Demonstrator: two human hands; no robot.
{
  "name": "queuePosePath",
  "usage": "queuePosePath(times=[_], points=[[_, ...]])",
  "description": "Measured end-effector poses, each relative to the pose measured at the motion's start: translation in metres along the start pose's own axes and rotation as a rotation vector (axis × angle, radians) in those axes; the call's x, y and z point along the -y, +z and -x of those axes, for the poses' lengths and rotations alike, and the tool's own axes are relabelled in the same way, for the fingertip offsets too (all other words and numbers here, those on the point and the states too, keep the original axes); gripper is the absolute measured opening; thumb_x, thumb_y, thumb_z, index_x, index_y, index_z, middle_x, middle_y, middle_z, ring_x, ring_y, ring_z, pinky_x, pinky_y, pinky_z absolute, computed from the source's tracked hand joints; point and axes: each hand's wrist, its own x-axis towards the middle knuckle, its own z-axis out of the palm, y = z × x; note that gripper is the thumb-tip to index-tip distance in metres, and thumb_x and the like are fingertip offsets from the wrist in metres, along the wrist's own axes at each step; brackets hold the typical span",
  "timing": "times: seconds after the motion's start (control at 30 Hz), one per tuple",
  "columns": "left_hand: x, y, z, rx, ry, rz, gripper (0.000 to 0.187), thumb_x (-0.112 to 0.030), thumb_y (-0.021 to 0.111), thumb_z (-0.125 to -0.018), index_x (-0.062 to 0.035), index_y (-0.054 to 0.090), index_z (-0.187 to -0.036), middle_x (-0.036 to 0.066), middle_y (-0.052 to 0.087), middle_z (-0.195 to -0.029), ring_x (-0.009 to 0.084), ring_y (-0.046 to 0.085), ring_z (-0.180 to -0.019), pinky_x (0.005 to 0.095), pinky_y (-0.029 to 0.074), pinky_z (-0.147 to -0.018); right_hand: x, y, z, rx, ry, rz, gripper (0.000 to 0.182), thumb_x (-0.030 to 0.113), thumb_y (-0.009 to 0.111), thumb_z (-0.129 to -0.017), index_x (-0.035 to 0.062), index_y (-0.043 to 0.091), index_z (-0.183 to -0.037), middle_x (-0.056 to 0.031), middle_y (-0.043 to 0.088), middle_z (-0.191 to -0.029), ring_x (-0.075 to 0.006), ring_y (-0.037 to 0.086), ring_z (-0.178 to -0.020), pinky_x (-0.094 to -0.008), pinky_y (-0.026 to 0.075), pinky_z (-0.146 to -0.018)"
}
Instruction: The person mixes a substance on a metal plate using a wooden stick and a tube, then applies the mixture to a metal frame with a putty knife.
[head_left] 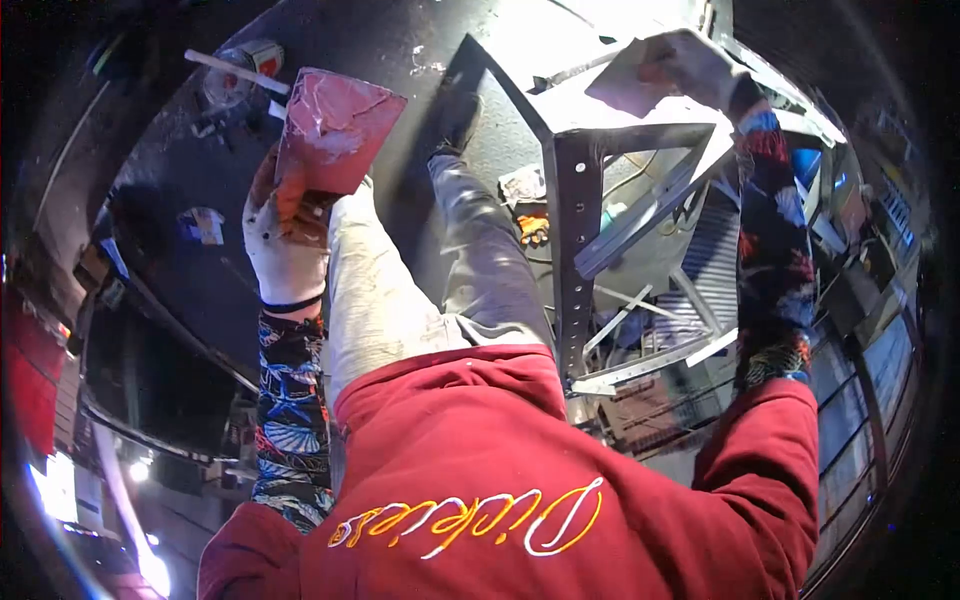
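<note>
My left hand (288,235), in a stained white glove, is closed on a flat reddish board (345,120). Pinkish-white paste is smeared over the board's upper face. Over the top of a dark metal frame (575,190), my right hand (695,68) is gloved too. Its fingers are closed on a thin, flat grey-brown piece (625,85), whose kind I cannot make out. That piece lies over or against the frame's bright top surface. The frame's upright has a row of holes.
A tub (245,72) stands on the floor at upper left, with a pale stick (225,66) across it. An orange-and-black item (533,230) lies beside the frame. Metal strips (650,225) cross inside the frame. A small packet (203,226) is on the floor at left.
</note>
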Motion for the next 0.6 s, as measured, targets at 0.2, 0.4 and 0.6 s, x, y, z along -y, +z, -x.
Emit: queuePosePath(times=[0.2,0.4,0.6], points=[[0.01,-0.007,-0.002,-0.111,-0.001,0.007,0.042,-0.015,0.04,-0.1,0.0009,0.041,-0.139,0.017,0.058,-0.129,0.0228,0.062,-0.106,0.0296,0.055,-0.082,0.044,0.005,-0.035,-0.03,0.013,0.135,0.035,0.022,0.068,-0.08,0.0008,0.065,-0.108,-0.0111,0.07,-0.093,-0.0209,0.066,-0.087,-0.0331,0.053,-0.079],[0.01,-0.01,-0.003,-0.105,0.037,-0.266,0.043,-0.008,0.039,-0.099,0.0013,0.039,-0.14,0.017,0.057,-0.129,0.0222,0.062,-0.105,0.0284,0.054,-0.082,0.084,0.004,-0.029,0.022,-0.028,0.295,0.037,0.026,0.068,-0.084,0.0087,0.065,-0.116,-0.0101,0.068,-0.104,-0.0251,0.065,-0.099,-0.0342,0.05,-0.088],[0.006,-0.01,-0.004,0.0,0.023,-0.103,0.043,-0.006,0.037,-0.098,0.0026,0.039,-0.14,0.018,0.057,-0.129,0.0211,0.063,-0.104,0.0245,0.054,-0.076,0.051,0.05,-0.027,-0.124,-0.202,0.277,0.027,0.017,0.06,-0.086,0.0122,0.067,-0.112,-0.015,0.066,-0.102,-0.0317,0.064,-0.094,-0.0406,0.051,-0.083]])
